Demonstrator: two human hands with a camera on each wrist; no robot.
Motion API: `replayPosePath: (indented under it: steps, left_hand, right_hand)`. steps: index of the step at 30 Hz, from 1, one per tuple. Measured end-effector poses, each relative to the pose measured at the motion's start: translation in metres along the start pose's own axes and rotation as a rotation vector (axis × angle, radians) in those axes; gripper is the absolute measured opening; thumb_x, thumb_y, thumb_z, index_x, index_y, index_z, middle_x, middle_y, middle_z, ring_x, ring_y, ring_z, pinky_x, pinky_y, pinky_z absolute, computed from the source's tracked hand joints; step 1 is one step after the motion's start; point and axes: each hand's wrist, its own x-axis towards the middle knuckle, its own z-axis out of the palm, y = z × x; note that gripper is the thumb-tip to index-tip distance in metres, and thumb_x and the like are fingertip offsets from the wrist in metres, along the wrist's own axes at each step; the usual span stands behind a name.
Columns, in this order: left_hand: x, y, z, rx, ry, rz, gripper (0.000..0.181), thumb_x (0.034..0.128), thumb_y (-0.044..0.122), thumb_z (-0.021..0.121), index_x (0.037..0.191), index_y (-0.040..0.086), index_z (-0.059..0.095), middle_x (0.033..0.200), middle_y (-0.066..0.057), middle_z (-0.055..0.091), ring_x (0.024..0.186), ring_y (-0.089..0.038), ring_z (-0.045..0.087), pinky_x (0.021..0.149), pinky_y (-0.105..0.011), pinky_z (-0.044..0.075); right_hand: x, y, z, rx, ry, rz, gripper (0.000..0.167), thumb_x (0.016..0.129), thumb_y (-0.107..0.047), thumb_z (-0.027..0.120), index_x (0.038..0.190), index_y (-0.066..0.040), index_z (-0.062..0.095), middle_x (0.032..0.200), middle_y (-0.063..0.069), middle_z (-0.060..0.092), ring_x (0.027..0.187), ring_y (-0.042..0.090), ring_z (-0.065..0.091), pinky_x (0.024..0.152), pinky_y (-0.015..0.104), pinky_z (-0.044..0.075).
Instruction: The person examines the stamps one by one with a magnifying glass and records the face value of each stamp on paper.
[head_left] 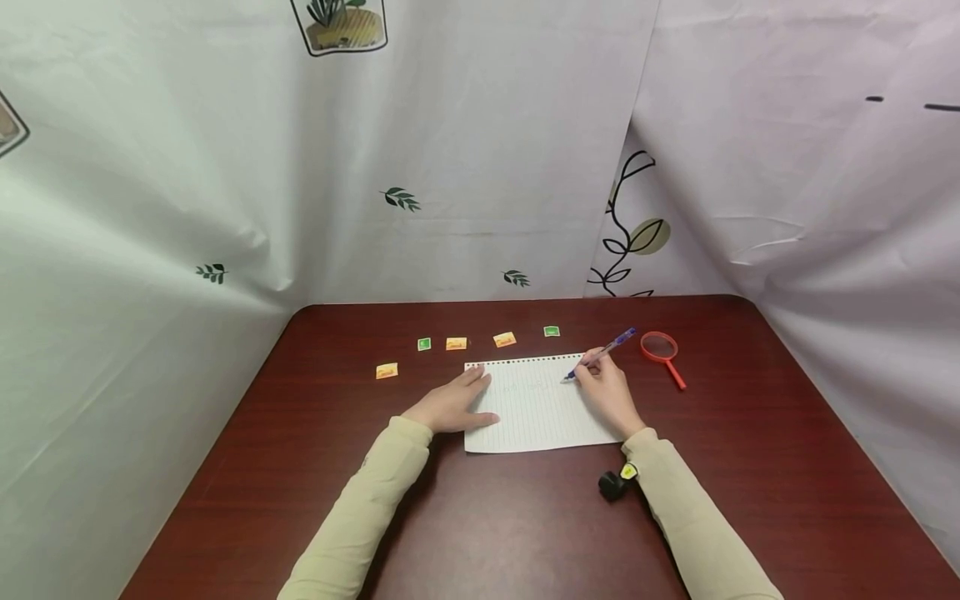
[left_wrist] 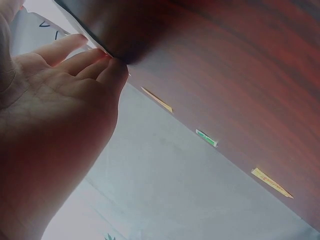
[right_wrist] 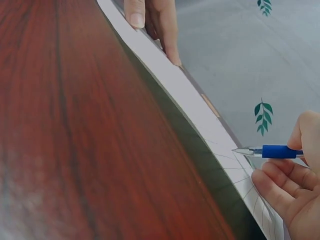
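Note:
A sheet of lined paper (head_left: pixel 525 417) with a row of holes along its far edge lies on the table, bearing faint marks near its top. My left hand (head_left: pixel 453 402) rests on the paper's left side, its fingers and thumb spread. In the left wrist view the left palm (left_wrist: pixel 60 110) shows from below. My right hand (head_left: pixel 609 392) pinches a blue ballpoint pen (head_left: pixel 618 339) over the upper right of the sheet. Its tip points down at the paper. The right wrist view shows the blue pen grip (right_wrist: pixel 280 151) and metal tip at the sheet's surface.
Small orange cards (head_left: pixel 387 371) and green cards (head_left: pixel 552 331) lie scattered beyond the paper on the dark red table (head_left: pixel 300 467). A red magnifying glass (head_left: pixel 660 347) lies to the right. White patterned cloth (head_left: pixel 480 150) hangs behind and at both sides.

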Motion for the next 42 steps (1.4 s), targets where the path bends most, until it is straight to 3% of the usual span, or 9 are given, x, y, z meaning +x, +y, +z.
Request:
replayPosePath:
  steps: [11, 27, 35, 42]
  left_hand:
    - [-0.0003, 0.0003, -0.0004, -0.015, -0.003, -0.004, 0.082, 0.0948, 0.05, 0.066, 0.157, 0.007, 0.034, 0.166, -0.01, 0.023, 0.153, -0.023, 0.018, 0.118, -0.042, 0.029]
    - [0.0001, 0.0005, 0.0002, -0.006, 0.004, -0.002, 0.082, 0.0948, 0.05, 0.066, 0.157, 0.007, 0.034, 0.166, -0.01, 0.023, 0.153, -0.023, 0.019, 0.118, -0.042, 0.03]
    - [-0.0008, 0.0013, -0.0012, -0.008, 0.004, -0.005, 0.082, 0.0944, 0.049, 0.067, 0.157, 0.006, 0.035, 0.166, -0.011, 0.024, 0.153, -0.024, 0.02, 0.118, -0.042, 0.031]
    - [-0.0007, 0.0011, -0.0003, -0.017, -0.002, -0.013, 0.083, 0.0942, 0.049, 0.067, 0.157, 0.007, 0.034, 0.166, -0.011, 0.023, 0.153, -0.024, 0.019, 0.117, -0.043, 0.031]
  right_hand:
    - [0.0002, 0.0004, 0.0003, -0.004, 0.02, -0.002, 0.01, 0.099, -0.013, 0.054, 0.107, -0.007, 0.053, 0.102, 0.013, 0.067, 0.091, 0.022, 0.063, 0.08, 0.034, 0.05]
    - [-0.0013, -0.0005, 0.0, 0.018, 0.017, 0.001, 0.011, 0.1, -0.013, 0.054, 0.109, -0.007, 0.052, 0.106, 0.014, 0.066, 0.096, 0.023, 0.063, 0.085, 0.037, 0.05]
    - [0.0004, -0.003, -0.0022, 0.046, 0.094, -0.023, 0.012, 0.099, -0.013, 0.056, 0.108, -0.006, 0.055, 0.11, 0.016, 0.068, 0.101, 0.028, 0.064, 0.09, 0.043, 0.05]
    - [-0.0002, 0.0, -0.0007, 0.026, 0.081, -0.032, 0.013, 0.097, -0.012, 0.057, 0.108, -0.006, 0.055, 0.109, 0.016, 0.068, 0.101, 0.028, 0.065, 0.089, 0.042, 0.05]
